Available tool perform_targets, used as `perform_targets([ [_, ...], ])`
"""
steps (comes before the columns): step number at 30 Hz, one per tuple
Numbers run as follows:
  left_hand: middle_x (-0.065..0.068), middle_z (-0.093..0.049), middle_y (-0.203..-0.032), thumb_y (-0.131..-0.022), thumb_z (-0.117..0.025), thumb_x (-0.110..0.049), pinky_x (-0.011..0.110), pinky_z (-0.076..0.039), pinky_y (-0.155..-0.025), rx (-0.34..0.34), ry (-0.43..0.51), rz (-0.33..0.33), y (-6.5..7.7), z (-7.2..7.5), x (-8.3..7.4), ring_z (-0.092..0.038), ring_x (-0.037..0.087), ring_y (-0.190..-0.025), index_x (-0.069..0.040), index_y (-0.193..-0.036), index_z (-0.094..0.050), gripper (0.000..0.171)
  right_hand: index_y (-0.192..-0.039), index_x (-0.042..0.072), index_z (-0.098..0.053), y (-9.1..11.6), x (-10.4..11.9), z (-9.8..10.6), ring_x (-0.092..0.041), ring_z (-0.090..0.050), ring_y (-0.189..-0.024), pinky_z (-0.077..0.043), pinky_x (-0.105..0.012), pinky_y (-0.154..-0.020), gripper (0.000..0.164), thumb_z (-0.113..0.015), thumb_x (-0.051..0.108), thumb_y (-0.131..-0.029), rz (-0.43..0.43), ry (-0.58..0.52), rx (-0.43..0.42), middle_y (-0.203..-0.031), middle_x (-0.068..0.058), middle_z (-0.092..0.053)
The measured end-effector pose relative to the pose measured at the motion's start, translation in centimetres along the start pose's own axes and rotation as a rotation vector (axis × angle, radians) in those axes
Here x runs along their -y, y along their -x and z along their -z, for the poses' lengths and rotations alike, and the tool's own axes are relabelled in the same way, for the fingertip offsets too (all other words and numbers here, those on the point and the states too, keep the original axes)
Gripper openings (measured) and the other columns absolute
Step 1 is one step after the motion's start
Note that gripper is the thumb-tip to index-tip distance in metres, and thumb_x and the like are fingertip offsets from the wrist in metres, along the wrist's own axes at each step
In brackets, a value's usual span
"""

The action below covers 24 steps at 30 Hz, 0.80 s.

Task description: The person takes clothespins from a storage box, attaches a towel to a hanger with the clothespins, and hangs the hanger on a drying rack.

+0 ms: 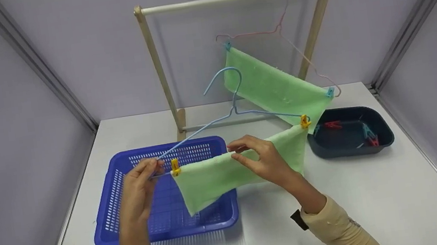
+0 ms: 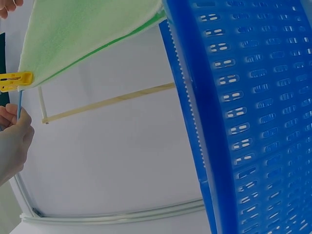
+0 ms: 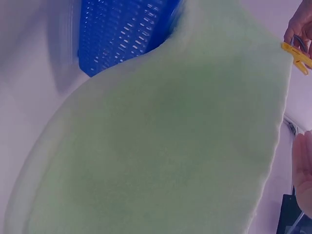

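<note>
A blue wire hanger is gripped at its left corner by my left hand, thumb and fingers pinching the wire. From its lower bar hangs a light green cloth, held by a yellow clothespin near my left fingers and another yellow clothespin at the far right end. My right hand hovers at the middle of the cloth's top edge, its thumb and fingers loosely bent with a gap between them. In the right wrist view the cloth fills most of the picture, with the right hand at its edge.
Below the cloth stands a blue plastic basket. Behind, a rack bears a pink hanger with a second green cloth pegged by blue clothespins. A dark tub at right holds several red and teal clothespins.
</note>
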<state>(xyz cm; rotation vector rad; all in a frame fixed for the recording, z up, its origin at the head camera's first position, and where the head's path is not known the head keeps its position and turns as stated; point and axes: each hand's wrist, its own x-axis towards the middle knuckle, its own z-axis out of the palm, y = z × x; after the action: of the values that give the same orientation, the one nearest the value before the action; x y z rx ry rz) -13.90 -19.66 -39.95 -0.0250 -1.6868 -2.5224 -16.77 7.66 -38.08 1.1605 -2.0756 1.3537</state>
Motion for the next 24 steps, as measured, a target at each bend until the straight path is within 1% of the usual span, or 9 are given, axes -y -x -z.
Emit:
perform_targets([
  [3,0.004,-0.062,-0.086,-0.095,-0.048,-0.002,0.033,-0.041,-0.084,-0.002,0.000,-0.001,0.0,0.0,0.0,-0.055,0.018,-0.084,-0.008,-0.084,-0.068,0.024,-0.096,-0.009,-0.060,0.3,-0.2,0.4,-0.031,-0.061,-0.080,-0.051,-0.041,-0.069,0.022,-0.065,-0.016,-0.076,0.006,0.005,-0.017,-0.088,-0.019,-0.062],
  [7,0.003,-0.061,-0.086,-0.095,-0.048,-0.002,0.031,-0.041,-0.084,0.021,0.008,-0.008,0.0,0.0,0.0,-0.055,0.016,-0.085,-0.009,-0.084,-0.069,0.024,-0.097,-0.008,-0.061,0.8,-1.0,1.0,-0.030,-0.062,-0.082,-0.051,-0.040,-0.069,0.024,-0.064,-0.018,-0.075,0.026,0.002,-0.048,-0.089,-0.019,-0.062],
  [11,0.002,-0.062,-0.086,-0.095,-0.047,-0.001,0.031,-0.041,-0.084,0.039,0.018,-0.020,0.1,0.2,0.1,-0.055,0.016,-0.086,-0.008,-0.086,-0.070,0.025,-0.099,-0.007,-0.061,1.6,-2.5,1.6,-0.027,-0.062,-0.085,-0.051,-0.035,-0.073,0.026,-0.064,-0.018,-0.076,0.014,-0.020,-0.079,-0.093,-0.016,-0.063],
  [15,0.002,-0.063,-0.085,-0.095,-0.046,0.000,0.030,-0.042,-0.083,0.040,0.021,-0.021,0.0,0.2,0.1,-0.055,0.016,-0.085,-0.008,-0.085,-0.070,0.027,-0.103,-0.003,-0.062,2.3,-3.7,2.5,-0.022,-0.061,-0.089,-0.049,-0.031,-0.077,0.028,-0.063,-0.015,-0.078,-0.011,-0.011,-0.111,-0.098,-0.010,-0.064],
  [20,0.001,-0.062,-0.085,-0.095,-0.046,-0.001,0.031,-0.041,-0.082,0.025,0.012,-0.009,0.1,0.2,0.0,-0.055,0.015,-0.084,-0.011,-0.084,-0.070,0.028,-0.104,-0.001,-0.064,2.6,-3.9,3.8,-0.021,-0.061,-0.089,-0.048,-0.029,-0.079,0.029,-0.063,-0.015,-0.078,-0.018,0.019,-0.169,-0.099,-0.009,-0.064],
  [24,0.002,-0.062,-0.085,-0.095,-0.047,-0.002,0.032,-0.041,-0.082,0.014,0.001,-0.001,0.1,0.2,0.0,-0.055,0.016,-0.084,-0.012,-0.082,-0.070,0.028,-0.101,-0.005,-0.063,2.6,-3.7,4.6,-0.022,-0.061,-0.088,-0.048,-0.029,-0.078,0.031,-0.063,-0.021,-0.075,-0.029,0.014,-0.218,-0.097,-0.012,-0.064],
])
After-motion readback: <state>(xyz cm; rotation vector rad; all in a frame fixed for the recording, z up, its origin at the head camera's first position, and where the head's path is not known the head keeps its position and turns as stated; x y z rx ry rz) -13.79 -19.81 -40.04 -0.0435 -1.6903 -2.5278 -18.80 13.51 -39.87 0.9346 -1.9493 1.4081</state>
